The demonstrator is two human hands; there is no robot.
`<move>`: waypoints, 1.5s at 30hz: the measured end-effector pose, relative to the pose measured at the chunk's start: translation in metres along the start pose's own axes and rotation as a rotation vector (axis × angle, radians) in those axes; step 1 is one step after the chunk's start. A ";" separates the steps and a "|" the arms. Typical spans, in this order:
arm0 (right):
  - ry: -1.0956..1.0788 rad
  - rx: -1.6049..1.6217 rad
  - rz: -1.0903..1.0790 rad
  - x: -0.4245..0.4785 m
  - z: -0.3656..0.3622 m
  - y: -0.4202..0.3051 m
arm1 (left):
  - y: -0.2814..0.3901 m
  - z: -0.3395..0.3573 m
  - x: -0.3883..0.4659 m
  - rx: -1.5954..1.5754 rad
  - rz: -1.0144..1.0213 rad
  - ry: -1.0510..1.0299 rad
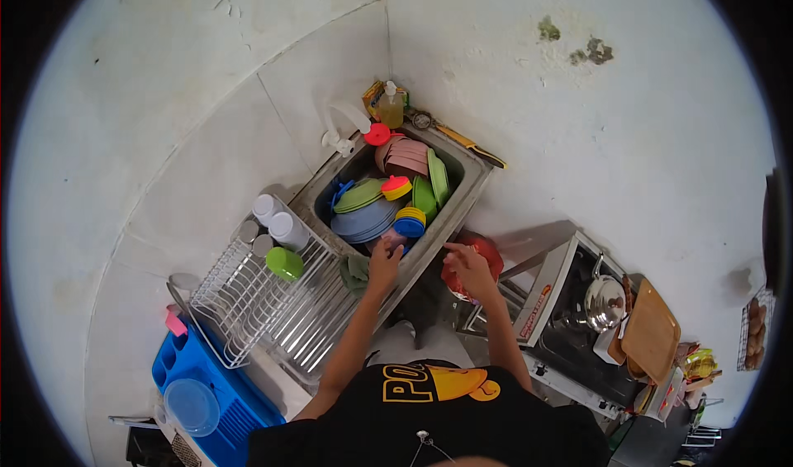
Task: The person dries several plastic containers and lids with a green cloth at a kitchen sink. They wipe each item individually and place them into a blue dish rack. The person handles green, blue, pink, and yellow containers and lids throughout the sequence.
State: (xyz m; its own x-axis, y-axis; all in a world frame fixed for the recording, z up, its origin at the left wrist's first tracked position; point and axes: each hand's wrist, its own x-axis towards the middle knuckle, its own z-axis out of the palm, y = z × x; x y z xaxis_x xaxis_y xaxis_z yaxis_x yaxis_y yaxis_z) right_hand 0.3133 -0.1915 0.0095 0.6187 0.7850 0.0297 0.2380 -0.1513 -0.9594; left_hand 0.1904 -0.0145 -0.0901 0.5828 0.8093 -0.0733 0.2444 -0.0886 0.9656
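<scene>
My left hand (385,266) is over the near edge of the metal sink (474,185), its fingers apart beside a pinkish container (376,244); whether they touch it is unclear. My right hand (472,267) hovers outside the sink, fingers spread and holding nothing, above a red plastic bag or bin (489,251). Blue bowls (364,220), green lids (359,196), stacked pink bowls (406,156) and a green bowl (424,197) fill the basin. Among them sit a red-and-yellow lid stack (396,187) and a yellow-and-blue one (410,222). A green cloth (354,275) lies by my left wrist.
A white dish rack (241,300) with cups (289,230) stands on the ribbed drainboard (316,318). A white faucet (337,142) and soap bottle (391,106) are behind. A knife (471,146) rests on the rim. At right is a stove (567,349) with a metal pot (604,304).
</scene>
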 end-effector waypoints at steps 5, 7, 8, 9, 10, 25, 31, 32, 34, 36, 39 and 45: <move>-0.184 -0.164 0.127 0.039 0.014 0.018 | -0.018 0.037 0.031 0.178 0.038 0.130; -0.244 -0.193 0.094 0.047 0.017 0.022 | -0.013 0.046 0.036 0.213 -0.032 0.128; -0.288 -0.232 0.096 0.052 0.017 0.027 | -0.010 0.053 0.037 0.279 -0.064 0.165; -0.313 -0.240 0.084 0.056 0.015 0.031 | -0.006 0.061 0.034 0.341 -0.102 0.197; -0.344 -0.252 0.073 0.060 0.011 0.033 | -0.001 0.067 0.032 0.370 -0.118 0.231; -0.522 -0.322 -0.036 0.146 -0.011 0.048 | 0.003 0.072 0.030 0.321 -0.197 0.449; -0.514 -0.231 -0.014 0.156 0.024 0.035 | -0.001 0.037 0.018 0.055 -0.125 0.472; -0.510 -0.237 -0.019 0.158 0.029 0.035 | -0.013 0.034 0.019 0.044 -0.098 0.488; -0.570 -0.121 -0.064 0.163 0.039 0.046 | -0.009 0.032 0.015 -0.035 -0.112 0.446; -0.643 -0.081 0.032 0.166 0.046 0.041 | 0.015 0.025 0.011 -0.166 -0.180 0.343; -0.728 0.049 -0.034 0.162 0.063 0.056 | 0.000 0.022 0.011 -0.236 -0.099 0.334; -0.511 -0.166 -0.120 0.164 0.075 0.084 | 0.008 -0.003 0.004 -0.411 -0.186 0.336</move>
State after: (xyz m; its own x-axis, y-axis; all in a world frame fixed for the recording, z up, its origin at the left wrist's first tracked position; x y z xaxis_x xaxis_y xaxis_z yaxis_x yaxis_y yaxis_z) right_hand 0.3782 -0.0301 -0.0872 0.1475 0.9881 -0.0440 0.4247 -0.1034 -0.8994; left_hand 0.1917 -0.0102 -0.0822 0.2632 0.9361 -0.2331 -0.0422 0.2526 0.9666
